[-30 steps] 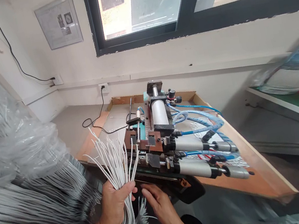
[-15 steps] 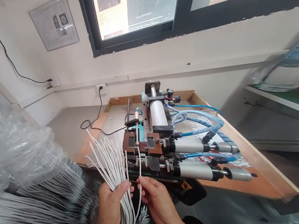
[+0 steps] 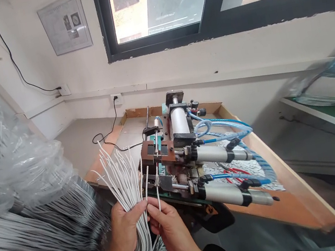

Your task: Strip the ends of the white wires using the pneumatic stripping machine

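Note:
A bundle of grey-white cables fans upward out of my left hand, whose thumb lies across it. My right hand is closed beside it, thumb and fingers touching the strands at the bundle's right edge. One single cable runs from the right hand up into the jaws of a pneumatic machine. Another cable end stands slightly apart, between that cable and the bundle. The part of the strands inside the right fingers is hidden.
Silver air cylinders and blue hoses extend rightward on the wooden-edged bench. At left lies a large heap of grey cables under clear plastic. A shelf with a large water bottle stands right.
The machine's jaws have closed together around the single cable's end, and its lower cylinder rod shows extended. My right hand has shifted left, against the left thumb. The view has moved slightly.

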`<state>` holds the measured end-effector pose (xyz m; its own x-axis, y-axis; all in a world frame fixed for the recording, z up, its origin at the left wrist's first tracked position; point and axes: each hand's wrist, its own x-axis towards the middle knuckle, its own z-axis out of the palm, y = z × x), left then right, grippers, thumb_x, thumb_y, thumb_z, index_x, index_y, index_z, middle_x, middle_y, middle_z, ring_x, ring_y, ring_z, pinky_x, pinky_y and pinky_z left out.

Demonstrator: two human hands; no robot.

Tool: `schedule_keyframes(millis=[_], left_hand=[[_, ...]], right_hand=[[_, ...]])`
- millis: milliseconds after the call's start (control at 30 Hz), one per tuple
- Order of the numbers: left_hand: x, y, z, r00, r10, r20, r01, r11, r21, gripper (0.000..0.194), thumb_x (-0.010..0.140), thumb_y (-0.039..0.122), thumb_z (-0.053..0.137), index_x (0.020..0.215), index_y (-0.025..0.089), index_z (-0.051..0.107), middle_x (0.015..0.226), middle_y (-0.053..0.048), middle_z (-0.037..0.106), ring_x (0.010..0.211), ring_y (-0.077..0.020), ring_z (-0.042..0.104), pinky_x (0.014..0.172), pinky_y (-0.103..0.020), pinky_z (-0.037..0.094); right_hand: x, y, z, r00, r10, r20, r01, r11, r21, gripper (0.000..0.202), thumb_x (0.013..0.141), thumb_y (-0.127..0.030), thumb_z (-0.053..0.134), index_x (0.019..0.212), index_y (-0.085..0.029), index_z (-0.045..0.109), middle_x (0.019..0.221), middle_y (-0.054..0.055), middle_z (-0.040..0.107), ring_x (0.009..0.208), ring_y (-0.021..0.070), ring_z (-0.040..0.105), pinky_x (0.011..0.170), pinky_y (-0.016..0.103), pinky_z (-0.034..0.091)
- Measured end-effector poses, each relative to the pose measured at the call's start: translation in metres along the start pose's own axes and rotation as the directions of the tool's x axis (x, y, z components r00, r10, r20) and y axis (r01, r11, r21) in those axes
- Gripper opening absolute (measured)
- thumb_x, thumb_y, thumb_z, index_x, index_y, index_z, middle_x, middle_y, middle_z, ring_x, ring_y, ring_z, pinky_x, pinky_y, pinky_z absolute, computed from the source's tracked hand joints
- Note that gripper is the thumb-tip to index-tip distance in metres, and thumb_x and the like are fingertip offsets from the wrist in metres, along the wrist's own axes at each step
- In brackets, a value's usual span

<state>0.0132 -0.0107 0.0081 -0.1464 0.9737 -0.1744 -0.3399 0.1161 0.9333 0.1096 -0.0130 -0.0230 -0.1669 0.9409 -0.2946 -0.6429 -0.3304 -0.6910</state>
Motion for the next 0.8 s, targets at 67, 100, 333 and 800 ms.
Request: schedule_keyframes(millis=[67,100,333,800], left_hand=[[0.0,0.0,0.0,0.999,0.045,0.02,-0.045,0.999,-0.001,0.011,0.061,0.018,0.069,0.069,0.013,0.065,0.058,0.001,0.064,0.053,-0.0125,0.057,0.054,-0.024,0.047],[0.001,0.001,0.0,0.998,0.058,0.026,-0.058,0.998,0.0,0.01,0.06,0.016,0.07,0.068,0.012,0.065,0.058,0.001,0.064,0.055,-0.0122,0.057,0.055,-0.023,0.047],[0.003,0.004,0.001,0.997,-0.059,-0.047,0.057,0.997,-0.045,0.017,0.057,0.02,0.072,0.068,0.011,0.064,0.056,-0.002,0.064,0.052,-0.0136,0.058,0.051,-0.025,0.049],[0.0,0.0,-0.002,0.998,-0.066,0.005,0.066,0.996,-0.054,0.017,0.056,0.019,0.072,0.07,0.012,0.065,0.055,-0.001,0.064,0.048,-0.0122,0.057,0.046,-0.022,0.047]], right_hand=[[-0.002,0.003,-0.001,0.996,-0.071,-0.06,0.067,0.996,-0.057,0.029,0.058,-0.035,0.073,0.077,-0.014,0.067,0.047,-0.006,0.042,0.041,0.004,0.029,0.038,0.018,0.019],[-0.002,0.004,-0.001,0.991,-0.113,-0.078,0.107,0.991,-0.082,0.027,0.059,-0.035,0.073,0.074,-0.014,0.066,0.047,-0.006,0.042,0.04,0.0036,0.027,0.038,0.018,0.017],[0.002,0.0,-0.005,0.96,-0.143,-0.239,0.164,0.984,0.07,0.023,0.059,-0.033,0.074,0.064,-0.014,0.062,0.048,-0.004,0.049,0.04,0.0024,0.031,0.036,0.014,0.018],[0.005,-0.012,0.003,0.989,0.039,-0.142,-0.002,0.967,0.256,0.025,0.055,-0.031,0.076,0.067,-0.013,0.064,0.053,-0.004,0.053,0.043,0.0051,0.045,0.038,0.016,0.033]])
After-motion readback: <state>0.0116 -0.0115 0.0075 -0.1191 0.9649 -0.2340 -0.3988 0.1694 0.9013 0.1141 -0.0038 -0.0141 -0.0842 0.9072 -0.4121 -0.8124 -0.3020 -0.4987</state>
